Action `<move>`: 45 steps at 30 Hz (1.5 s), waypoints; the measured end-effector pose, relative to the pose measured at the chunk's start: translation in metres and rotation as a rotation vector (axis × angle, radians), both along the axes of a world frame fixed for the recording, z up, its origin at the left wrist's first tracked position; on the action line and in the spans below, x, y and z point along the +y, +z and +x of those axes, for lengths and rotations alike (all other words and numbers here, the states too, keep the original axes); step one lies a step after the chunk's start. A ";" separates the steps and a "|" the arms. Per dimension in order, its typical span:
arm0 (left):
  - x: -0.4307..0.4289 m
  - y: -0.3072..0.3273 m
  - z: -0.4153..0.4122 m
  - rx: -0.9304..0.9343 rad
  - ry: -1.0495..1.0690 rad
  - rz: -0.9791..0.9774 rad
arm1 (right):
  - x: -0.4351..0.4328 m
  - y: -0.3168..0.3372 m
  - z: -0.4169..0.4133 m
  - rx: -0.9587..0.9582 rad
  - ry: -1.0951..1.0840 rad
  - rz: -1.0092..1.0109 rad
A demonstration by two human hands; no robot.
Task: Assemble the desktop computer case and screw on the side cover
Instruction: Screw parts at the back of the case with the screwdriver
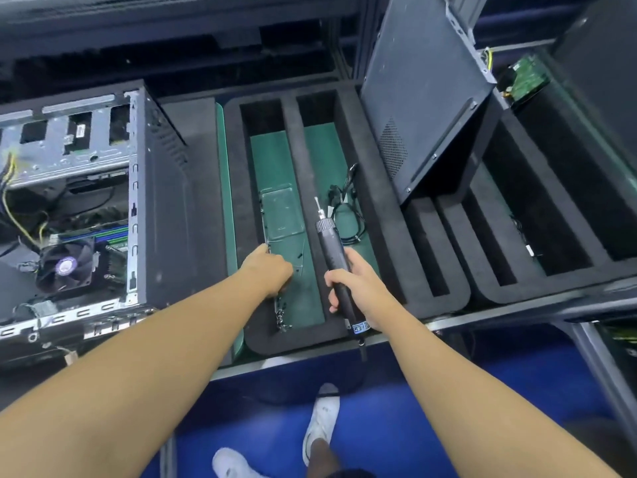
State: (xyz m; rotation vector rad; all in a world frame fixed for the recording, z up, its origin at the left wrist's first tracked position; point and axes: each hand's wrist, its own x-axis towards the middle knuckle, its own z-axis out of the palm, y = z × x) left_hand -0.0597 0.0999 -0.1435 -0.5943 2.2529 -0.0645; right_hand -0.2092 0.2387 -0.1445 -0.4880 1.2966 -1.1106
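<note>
**Presently: fetching a screw before the cover goes on**

Left hand (267,270) reaches into the left compartment of the black foam tray (300,188), knuckles up. Its fingers are turned down toward the green mat floor (272,160), just near of the clear plastic dish (282,212). Right hand (355,288) is wrapped firmly round the black cylindrical electric screwdriver (332,250), whose bit points far, over the foam rib between compartments. The grey metal desktop computer case (86,201) lies at left with its open face up and a fan exposed. The dark flat side cover (420,108) leans upright at far right, well apart from the case and not yet fitted.

Judged step: picking one screw. It is best taken by the head between thumb and forefinger, with the bit kept aimed away from the picking hand. The cover should probably be seated on the case before any driving.

Hidden or unclear:
- The back of the left hand covers its fingertips, so whether they pinch anything cannot be told.
- The small dark screws (281,312) at the compartment's near end are too small to count.
- The case's left part is cut off.
- The bit's type is illegible.
</note>
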 end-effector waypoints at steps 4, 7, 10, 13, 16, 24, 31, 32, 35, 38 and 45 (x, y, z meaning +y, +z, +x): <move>0.003 -0.011 -0.014 -0.053 0.040 -0.079 | 0.000 -0.003 -0.005 -0.133 -0.026 -0.025; 0.007 -0.018 -0.016 -0.084 0.005 -0.080 | 0.001 -0.005 -0.008 -0.192 -0.041 -0.041; 0.009 -0.026 -0.016 -0.121 -0.053 -0.060 | 0.001 -0.005 -0.009 -0.201 -0.037 -0.058; 0.015 -0.036 -0.017 -0.150 -0.132 -0.078 | 0.001 -0.006 -0.009 -0.197 -0.039 -0.058; 0.020 -0.042 -0.019 -0.170 -0.164 -0.062 | 0.002 -0.007 -0.009 -0.200 -0.039 -0.063; -0.003 -0.022 -0.027 -0.043 0.129 0.058 | 0.001 -0.007 -0.009 -0.188 -0.036 -0.069; 0.009 -0.013 -0.025 -0.137 0.033 0.273 | 0.001 -0.006 -0.008 -0.164 -0.040 -0.067; 0.013 -0.015 -0.024 -0.158 -0.002 0.282 | 0.001 -0.006 -0.008 -0.164 -0.042 -0.068; 0.024 -0.026 -0.020 -0.214 -0.082 0.254 | 0.001 -0.006 -0.008 -0.166 -0.044 -0.068; 0.033 -0.036 -0.016 -0.196 -0.155 0.144 | 0.001 -0.005 -0.008 -0.169 -0.047 -0.072; 0.034 -0.038 -0.015 -0.161 -0.200 0.093 | 0.002 -0.005 -0.007 -0.168 -0.047 -0.080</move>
